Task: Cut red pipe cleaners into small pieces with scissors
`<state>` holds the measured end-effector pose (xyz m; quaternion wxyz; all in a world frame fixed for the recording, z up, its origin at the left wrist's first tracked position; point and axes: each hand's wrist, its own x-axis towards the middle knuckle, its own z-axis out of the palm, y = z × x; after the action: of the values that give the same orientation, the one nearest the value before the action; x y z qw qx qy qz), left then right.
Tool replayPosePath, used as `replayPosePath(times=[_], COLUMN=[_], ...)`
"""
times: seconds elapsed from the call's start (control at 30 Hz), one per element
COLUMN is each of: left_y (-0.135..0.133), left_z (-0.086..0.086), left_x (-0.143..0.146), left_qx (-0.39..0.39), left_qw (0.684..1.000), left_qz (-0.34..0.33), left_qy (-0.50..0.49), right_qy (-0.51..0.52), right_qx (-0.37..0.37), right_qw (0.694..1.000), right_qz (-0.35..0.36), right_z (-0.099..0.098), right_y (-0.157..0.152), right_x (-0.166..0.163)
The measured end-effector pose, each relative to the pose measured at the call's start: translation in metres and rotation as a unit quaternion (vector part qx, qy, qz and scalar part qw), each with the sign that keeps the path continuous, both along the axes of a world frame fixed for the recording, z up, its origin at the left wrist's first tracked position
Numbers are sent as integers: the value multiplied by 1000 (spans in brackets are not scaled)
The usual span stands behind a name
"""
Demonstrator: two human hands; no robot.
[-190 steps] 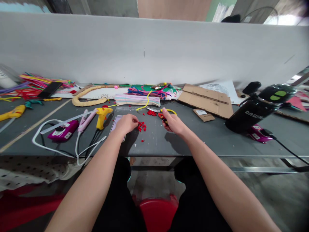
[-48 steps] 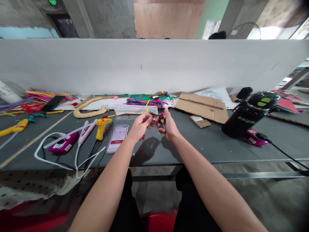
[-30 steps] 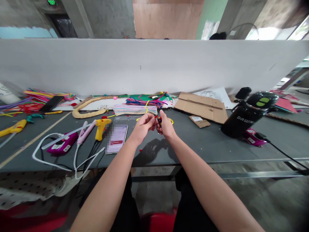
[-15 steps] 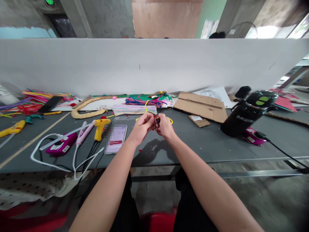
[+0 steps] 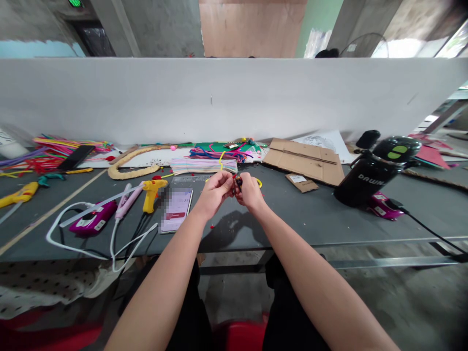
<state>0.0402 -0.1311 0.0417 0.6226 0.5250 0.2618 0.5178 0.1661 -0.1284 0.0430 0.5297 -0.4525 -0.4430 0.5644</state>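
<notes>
Over the grey table, my left hand (image 5: 215, 192) and my right hand (image 5: 249, 190) meet, fingertips almost touching. Between them is a small dark piece (image 5: 239, 182) with bits of red and orange, held in my right fingers; its kind is too small to make out. My left thumb and forefinger are pinched at its red end, and what they grip is mostly hidden. A yellow pipe cleaner (image 5: 260, 183) curves out from behind my right hand. Just beyond the hands lies a bundle of pale pipe cleaners (image 5: 201, 165) with a yellow tie around it.
Left of my hands lie a phone (image 5: 176, 210), a yellow glue gun (image 5: 150, 195), a pink corded tool (image 5: 127, 201) and a purple power strip (image 5: 93, 218) with loose cables. On the right are flattened cardboard (image 5: 303, 158) and a black bottle (image 5: 373, 173). A white partition (image 5: 234, 97) stands behind.
Both hands stay in nearly the same place. The right fingers have shifted slightly, and a little more of the dark piece shows.
</notes>
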Motion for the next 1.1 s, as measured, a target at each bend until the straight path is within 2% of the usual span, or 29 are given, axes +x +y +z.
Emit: replayPosePath(times=[0.2,0.33,0.47,0.7,1.1], left_y=[-3,-6,-8,-12,-12], left_z=[4,8,14,19,13], left_x=[2,4,5,2,6], left_qx=[-16,-68,-128,-182,-228], left_qw=[1000,995,986,971,956], left_qz=[-8,-11,-15,-77,-76], left_qy=[-14,-66,-102,-131,-165], right_qy=[25,8,-36,-110,-146], right_qx=[-13,-9,24,85,141], right_qw=[1000,1000,999,990,978], right_qz=[2,11,1,-34,-43], right_z=[3,5,3,-1,-6], right_y=[-2,-3,-3,-3,0], right_x=[2,4,5,6,6])
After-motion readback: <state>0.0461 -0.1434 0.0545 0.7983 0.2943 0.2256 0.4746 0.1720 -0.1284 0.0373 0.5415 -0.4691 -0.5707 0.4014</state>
